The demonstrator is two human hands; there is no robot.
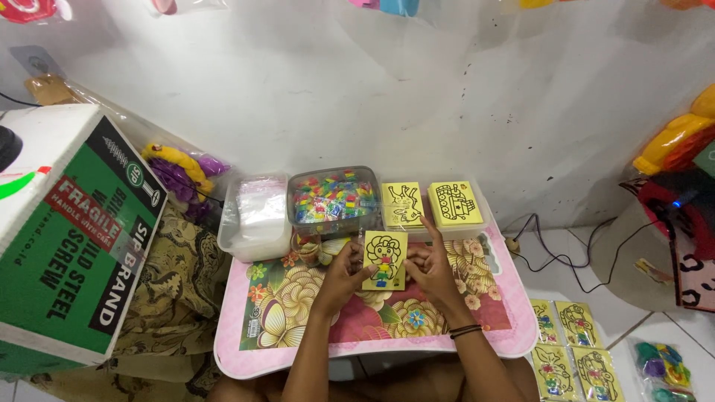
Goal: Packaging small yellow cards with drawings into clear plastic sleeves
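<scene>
A small yellow card (385,258) with a black outline drawing and several coloured squares stuck on it is held up between both hands above a pink floral lap table (298,350). My left hand (344,274) grips its left edge. My right hand (428,266) holds its right edge, index finger stretched upward. Behind the card stands a clear tub of small coloured pieces (333,199). Two more yellow outline cards (402,205) (454,202) lie on top of a clear box at the back right of the table.
A clear box of plastic bags (257,216) stands at the table's back left. A large green and white carton (71,238) sits on the left. Finished yellow cards (567,350) and a bag of coloured bits (663,368) lie on the floor right. Cables (551,253) run by the wall.
</scene>
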